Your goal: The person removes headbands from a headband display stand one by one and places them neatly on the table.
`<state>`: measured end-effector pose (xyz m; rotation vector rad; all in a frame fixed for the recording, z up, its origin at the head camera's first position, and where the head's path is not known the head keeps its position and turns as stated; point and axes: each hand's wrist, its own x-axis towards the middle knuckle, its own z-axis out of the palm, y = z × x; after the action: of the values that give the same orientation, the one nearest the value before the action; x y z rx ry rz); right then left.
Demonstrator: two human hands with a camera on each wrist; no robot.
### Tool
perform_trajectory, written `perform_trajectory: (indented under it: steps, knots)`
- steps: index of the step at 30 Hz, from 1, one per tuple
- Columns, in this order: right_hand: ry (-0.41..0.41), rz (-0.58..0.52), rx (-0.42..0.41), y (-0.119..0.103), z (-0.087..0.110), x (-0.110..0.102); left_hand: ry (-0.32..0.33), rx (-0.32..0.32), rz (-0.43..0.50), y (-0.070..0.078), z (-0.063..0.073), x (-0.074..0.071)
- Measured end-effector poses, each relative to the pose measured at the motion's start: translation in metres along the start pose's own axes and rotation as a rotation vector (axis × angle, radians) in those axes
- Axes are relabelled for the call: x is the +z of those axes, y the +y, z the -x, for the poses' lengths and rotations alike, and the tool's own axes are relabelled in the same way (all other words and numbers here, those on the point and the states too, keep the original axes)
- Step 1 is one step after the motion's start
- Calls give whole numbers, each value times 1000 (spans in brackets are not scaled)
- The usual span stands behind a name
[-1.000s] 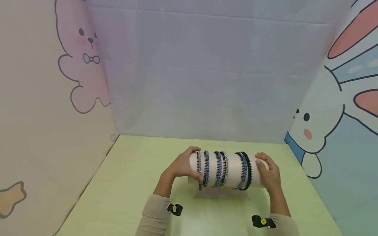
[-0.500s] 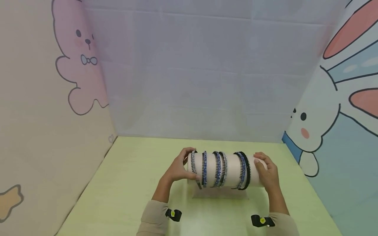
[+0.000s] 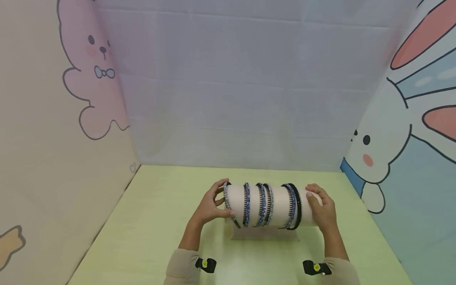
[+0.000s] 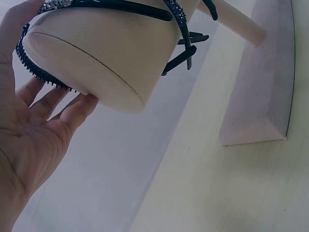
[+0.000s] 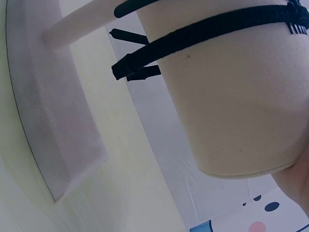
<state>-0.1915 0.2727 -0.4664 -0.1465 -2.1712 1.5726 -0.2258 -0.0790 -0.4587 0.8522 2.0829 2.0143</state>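
Note:
A cream padded roll [image 3: 279, 206] lies across its stand, with several toothed headbands round it. At its left end my left hand [image 3: 208, 206] pinches a silver glitter headband [image 3: 226, 198], thumb in front and fingers behind. That band sits right at the roll's end, its lower tip slanting rightward. In the left wrist view the headband's dark toothed edge [image 4: 36, 67] passes under the roll's end, beside my fingers [image 4: 79, 113]. My right hand [image 3: 325, 209] grips the roll's right end, thumb on the near side and fingers over the top.
Along the roll are a blue glitter headband [image 3: 246, 206], another blue headband [image 3: 262, 204] beside a silver headband [image 3: 271, 204], and a black headband [image 3: 299, 208] against a third blue one. The stand's base [image 3: 265, 234] rests on the light-green table [image 3: 142, 237], enclosed by cartoon-printed walls.
My left hand has slid the silver headband leftward along the roll to its end, and the band has tilted. My right hand keeps its grip on the right end.

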Motion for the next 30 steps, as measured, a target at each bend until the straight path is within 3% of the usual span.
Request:
perform_trajectory:
  steps: [7,12,19,30]
  knots:
    - [-25,10,58,-10,7,-2,58,-76,-19,9,13,7]
    - [-24,14,29,-21,9,-4,93,-100,30,6,20,9]
    - [-10,-25,-45,-1,2,-4,142,-89,74,-4,27,4]
    - [5,-33,-52,3,1,0,191,-111,-84,-7,43,-9]
